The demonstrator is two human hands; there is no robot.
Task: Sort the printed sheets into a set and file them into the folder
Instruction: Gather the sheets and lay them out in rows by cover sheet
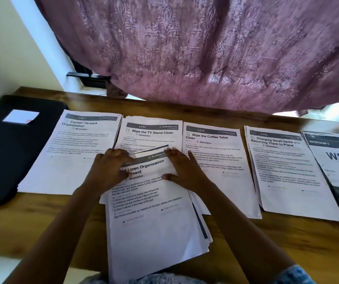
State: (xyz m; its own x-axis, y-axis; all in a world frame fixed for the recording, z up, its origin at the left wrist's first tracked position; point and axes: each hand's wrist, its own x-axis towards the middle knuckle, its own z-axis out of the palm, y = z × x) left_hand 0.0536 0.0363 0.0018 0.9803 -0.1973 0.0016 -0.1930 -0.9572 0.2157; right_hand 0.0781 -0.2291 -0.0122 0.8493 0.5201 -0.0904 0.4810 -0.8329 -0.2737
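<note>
Black fabric folder (10,150) lies closed, far left on the wooden surface (10,222). Sorting stage: left hand (107,169) curls round the top edge of the white printed-sheet stack (154,222), right hand (183,171) flat on it. Next, peel one sheet cleanly.

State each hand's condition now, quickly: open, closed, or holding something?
Left hand: grips top edge of the Bed Linen stack.
Right hand: open, pressing that stack.

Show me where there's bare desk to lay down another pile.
Bare desk front left, between the folder, the middle stack and the near edge; also front right, below the charging pile. The back row of piles is crowded.
</note>
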